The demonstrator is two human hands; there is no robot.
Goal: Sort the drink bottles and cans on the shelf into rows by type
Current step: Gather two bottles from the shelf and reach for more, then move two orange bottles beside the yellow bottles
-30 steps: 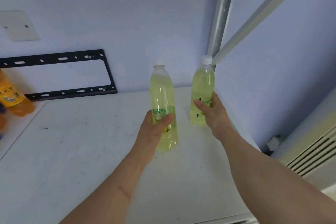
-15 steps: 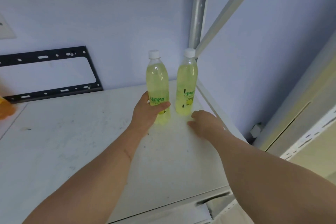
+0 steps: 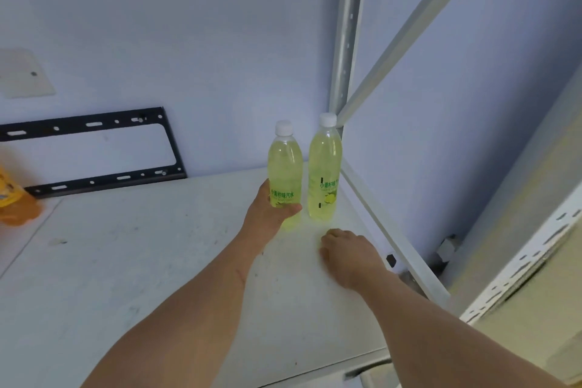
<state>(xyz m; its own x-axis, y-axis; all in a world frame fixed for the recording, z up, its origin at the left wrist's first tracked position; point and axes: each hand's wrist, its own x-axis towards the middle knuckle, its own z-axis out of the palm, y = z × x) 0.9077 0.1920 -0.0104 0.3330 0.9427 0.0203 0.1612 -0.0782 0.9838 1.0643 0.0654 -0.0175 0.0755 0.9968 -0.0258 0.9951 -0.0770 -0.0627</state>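
Two yellow-green lime soda bottles with white caps stand upright side by side at the shelf's back right corner. My left hand (image 3: 270, 213) grips the left bottle (image 3: 284, 164) low on its label. The right bottle (image 3: 325, 167) stands free beside the shelf post. My right hand (image 3: 348, 253) hovers low over the white shelf board (image 3: 126, 261), just in front of the right bottle, fingers loosely curled and holding nothing.
An orange drink bottle (image 3: 14, 201) shows at the left edge. A black metal bracket (image 3: 94, 151) leans against the back wall. A grey upright post (image 3: 346, 35) and diagonal brace (image 3: 419, 25) bound the shelf on the right.
My right hand has let go of the right bottle and drawn back toward me. My left hand has set its bottle down beside the right one and still grips it.
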